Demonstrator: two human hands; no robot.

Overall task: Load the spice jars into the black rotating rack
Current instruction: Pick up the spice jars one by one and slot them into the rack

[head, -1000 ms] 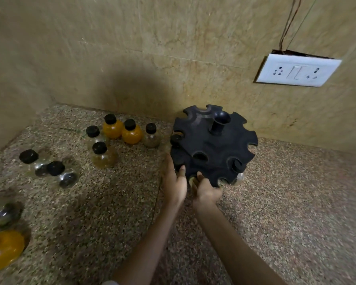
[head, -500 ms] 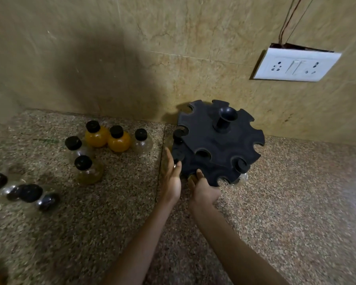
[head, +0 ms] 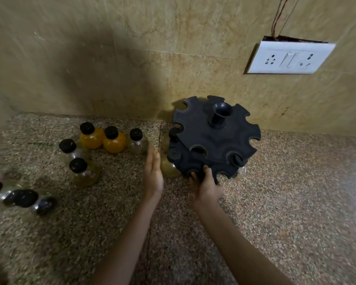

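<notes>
The black rotating rack (head: 212, 138) stands on the speckled counter near the back wall, with two notched tiers and a centre post. A few jars hang in its slots: a yellowish jar (head: 169, 166) at its lower left, one (head: 174, 133) higher on the left, one (head: 237, 159) at the front right. My right hand (head: 207, 185) grips the lower tier's front edge. My left hand (head: 153, 173) is flat and open just left of the yellowish jar. Loose jars stand to the left: two orange ones (head: 103, 137), clear ones (head: 138, 140), an amber one (head: 83, 173).
More black-capped jars (head: 23, 199) lie at the far left of the counter. A white switch and socket plate (head: 290, 58) with loose wires is on the tiled wall at the upper right. The wall runs close behind the rack.
The view has shifted right, so the loose jars sit further left in frame. My left hand has drawn away from the rack's edge and opened flat. My right hand stays on the lower tier.
</notes>
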